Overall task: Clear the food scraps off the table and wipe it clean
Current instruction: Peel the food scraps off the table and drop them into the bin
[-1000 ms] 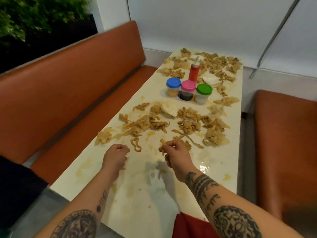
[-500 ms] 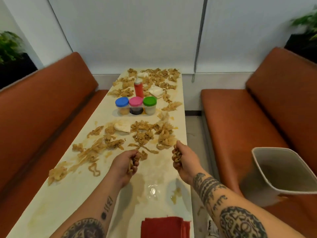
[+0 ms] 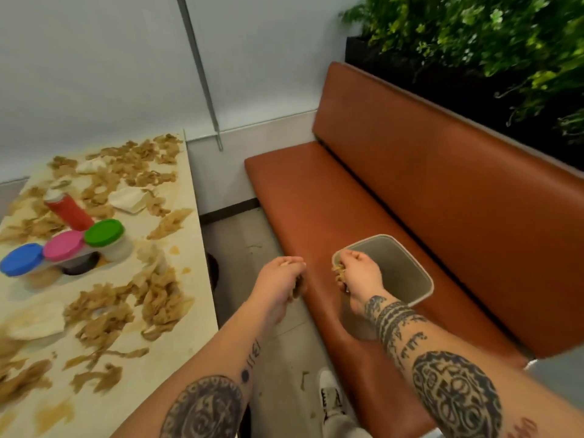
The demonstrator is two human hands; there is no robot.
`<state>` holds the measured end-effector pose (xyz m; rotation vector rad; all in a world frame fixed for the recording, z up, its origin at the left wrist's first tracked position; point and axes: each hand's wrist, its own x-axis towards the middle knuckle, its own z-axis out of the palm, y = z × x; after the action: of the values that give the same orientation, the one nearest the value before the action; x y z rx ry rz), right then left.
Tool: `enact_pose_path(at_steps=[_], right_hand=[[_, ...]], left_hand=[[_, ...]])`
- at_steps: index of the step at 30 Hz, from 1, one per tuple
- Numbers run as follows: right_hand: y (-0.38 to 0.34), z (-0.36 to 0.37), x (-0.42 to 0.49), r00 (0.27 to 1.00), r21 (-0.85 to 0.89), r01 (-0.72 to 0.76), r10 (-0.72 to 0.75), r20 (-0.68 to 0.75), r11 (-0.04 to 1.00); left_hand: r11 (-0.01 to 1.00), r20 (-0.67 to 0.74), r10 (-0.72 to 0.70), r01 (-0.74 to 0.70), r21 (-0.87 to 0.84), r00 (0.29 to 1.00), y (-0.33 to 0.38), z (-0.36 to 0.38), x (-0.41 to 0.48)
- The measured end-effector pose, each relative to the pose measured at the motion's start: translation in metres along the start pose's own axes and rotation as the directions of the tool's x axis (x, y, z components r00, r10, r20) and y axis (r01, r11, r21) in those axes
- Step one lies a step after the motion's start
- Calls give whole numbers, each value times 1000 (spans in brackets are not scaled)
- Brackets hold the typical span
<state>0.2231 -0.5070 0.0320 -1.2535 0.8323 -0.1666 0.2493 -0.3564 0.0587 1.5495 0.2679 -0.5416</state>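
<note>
Both hands are off the table, over the gap beside the right bench. My left hand (image 3: 282, 279) grips a clump of brown noodle scraps and hangs just left of the bench seat's edge. My right hand (image 3: 357, 275) grips another clump at the near-left rim of a grey bin (image 3: 407, 273) that stands on the bench seat. Many brown food scraps (image 3: 151, 298) still lie across the cream table (image 3: 196, 314) at the left, along with white crumpled napkins (image 3: 128, 199).
Three jars with blue (image 3: 20, 259), pink (image 3: 63, 245) and green (image 3: 104, 232) lids and a red sauce bottle (image 3: 68, 210) stand on the table. The orange bench (image 3: 426, 191) fills the right side, with plants (image 3: 489, 36) behind. My shoe (image 3: 330, 396) is on the grey floor.
I turned right, away from the table. Both hands lifted clumps of scraps off the tabletop and carried them rightward to the grey bin on the bench.
</note>
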Motion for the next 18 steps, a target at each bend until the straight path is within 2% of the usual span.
enact_pose_path(at_steps=[4,9,13,18], right_hand=[[-5,-36,39,990,-3,-21,21,-141,1000],[2,-67,75,980,-48,-76,66,-190,996],[7,-76,89,968,-19,-96,89,-235,995],[11,-78,94,966,-30,-61,51,-253,998]], left_hand=[[997,50,-76,76,5,996,-2,63,28],[985,136,-166,171,-21,977,-5,117,54],[963,212,-222,249,-107,952,-6,135,61],[957,252,-261,284,-59,932,-13,132,68]])
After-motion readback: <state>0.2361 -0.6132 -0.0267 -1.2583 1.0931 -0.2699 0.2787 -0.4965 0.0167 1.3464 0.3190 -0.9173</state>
